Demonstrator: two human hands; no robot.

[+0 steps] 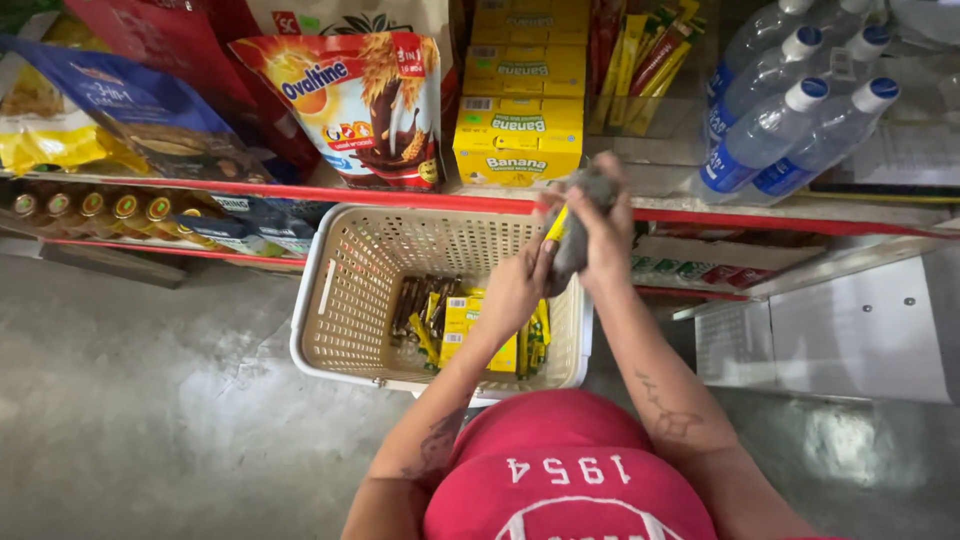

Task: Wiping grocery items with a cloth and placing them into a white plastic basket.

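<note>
My right hand (607,225) is wrapped around a soft, crumpled grey cloth (580,235), fingers curled tight over its top. My left hand (520,285) is closed on a small yellow packet (556,224), pressed against the cloth's lower side, so both hands meet just above the far right corner of the basket (345,300). The cloth looks limp and matte, bunched into a lump; only a narrow strip of the packet shows between my hands.

The basket is beige plastic, rectangular with rounded corners and a perforated lattice wall, sitting on the smooth grey floor (140,400). In it lie small yellow boxes (463,318) and thin dark brown sachets (415,305), heaped toward the right half; the left half shows bare mesh.

Beyond it, a red-edged shelf (300,192) carries stacked yellow cartons (518,130), a glossy foil pouch (365,105) and a blue bag (130,110). Clear plastic bottles (790,125) with white caps lie tilted at the right. A lower shelf holds a row of small brown bottles (100,210) with gold caps
</note>
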